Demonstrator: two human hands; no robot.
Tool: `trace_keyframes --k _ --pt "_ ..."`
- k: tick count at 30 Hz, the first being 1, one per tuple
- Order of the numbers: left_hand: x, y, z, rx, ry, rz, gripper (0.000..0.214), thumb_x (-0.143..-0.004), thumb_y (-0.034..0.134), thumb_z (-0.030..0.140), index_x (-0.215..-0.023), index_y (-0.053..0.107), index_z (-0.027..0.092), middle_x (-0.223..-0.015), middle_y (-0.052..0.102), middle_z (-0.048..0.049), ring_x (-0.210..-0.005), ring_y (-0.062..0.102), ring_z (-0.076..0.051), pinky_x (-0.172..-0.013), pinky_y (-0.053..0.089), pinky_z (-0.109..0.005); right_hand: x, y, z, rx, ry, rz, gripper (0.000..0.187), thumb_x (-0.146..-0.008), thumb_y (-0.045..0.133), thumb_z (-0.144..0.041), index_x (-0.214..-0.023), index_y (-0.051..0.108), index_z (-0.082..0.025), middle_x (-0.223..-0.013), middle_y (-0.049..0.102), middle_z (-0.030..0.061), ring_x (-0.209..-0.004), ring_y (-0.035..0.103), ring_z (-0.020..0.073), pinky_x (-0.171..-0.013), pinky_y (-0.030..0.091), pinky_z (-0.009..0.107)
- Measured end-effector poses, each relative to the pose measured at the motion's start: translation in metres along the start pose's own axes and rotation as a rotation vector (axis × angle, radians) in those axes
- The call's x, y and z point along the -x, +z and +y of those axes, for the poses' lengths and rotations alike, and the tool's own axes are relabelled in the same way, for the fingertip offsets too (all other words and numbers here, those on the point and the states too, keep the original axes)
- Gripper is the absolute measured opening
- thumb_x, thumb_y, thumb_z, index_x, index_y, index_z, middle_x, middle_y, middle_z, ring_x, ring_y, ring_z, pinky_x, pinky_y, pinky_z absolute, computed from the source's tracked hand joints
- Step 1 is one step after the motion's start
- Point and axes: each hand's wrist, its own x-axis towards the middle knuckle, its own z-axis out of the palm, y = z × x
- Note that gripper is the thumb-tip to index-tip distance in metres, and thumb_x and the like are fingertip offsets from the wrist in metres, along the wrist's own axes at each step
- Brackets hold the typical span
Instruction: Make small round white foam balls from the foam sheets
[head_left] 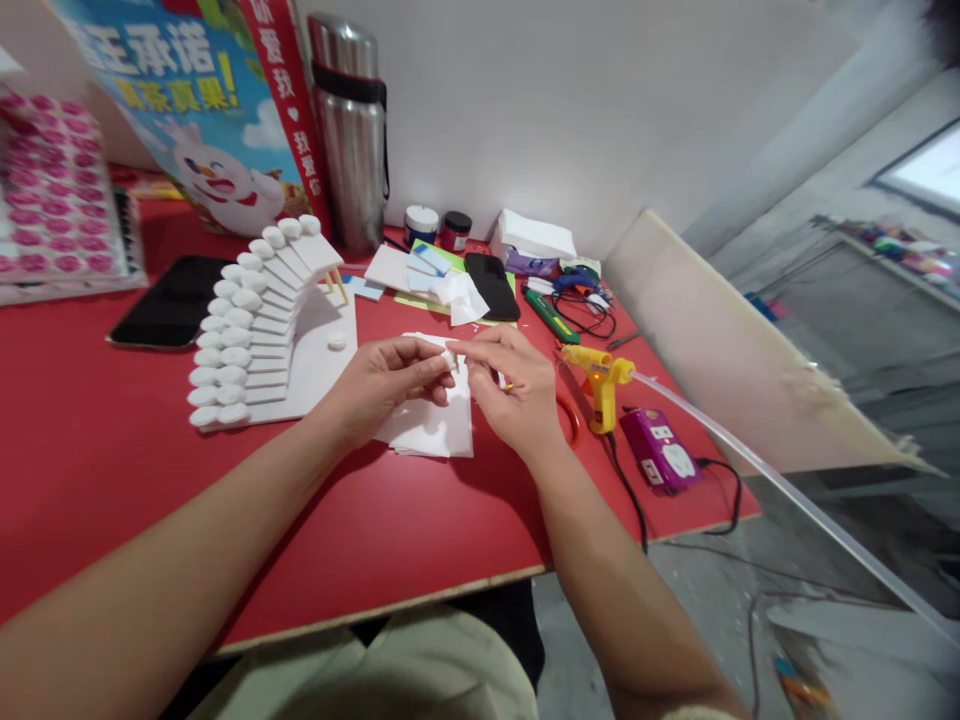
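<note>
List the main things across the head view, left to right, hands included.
Pink pack → white stairs → left hand → white piece → right hand → glue gun → purple power box.

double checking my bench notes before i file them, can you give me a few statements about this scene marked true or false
1. The left grip pinches a small white piece. True.
2. The steel flask stands upright. True.
3. The glue gun is left of the steel flask in the picture. False: the glue gun is right of it.
4. The right grip holds the green tool. False: the green tool lies on the red table, beyond the right grip.
</note>
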Motion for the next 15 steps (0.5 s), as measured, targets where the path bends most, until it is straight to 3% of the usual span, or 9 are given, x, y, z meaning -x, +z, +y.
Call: trace_keyframes --k 15 --pt "0.0005 0.0011 0.0018 0.007 -0.053 0.028 0.028 -0.072 0.09 0.034 -0.081 0.075 0.011 -0.075 0.071 -0.0052 -0.061 0.064 -0.012 -0.062 0.052 -0.023 0.004 0.0026 0.0064 0.063 -0.146 -0.016 0.037 -0.088 0.055 -0.007 -0.104 0.081 -0.027 -0.089 0.065 0.0048 -0.076 0.062 0.0158 -0.068 0.051 0.031"
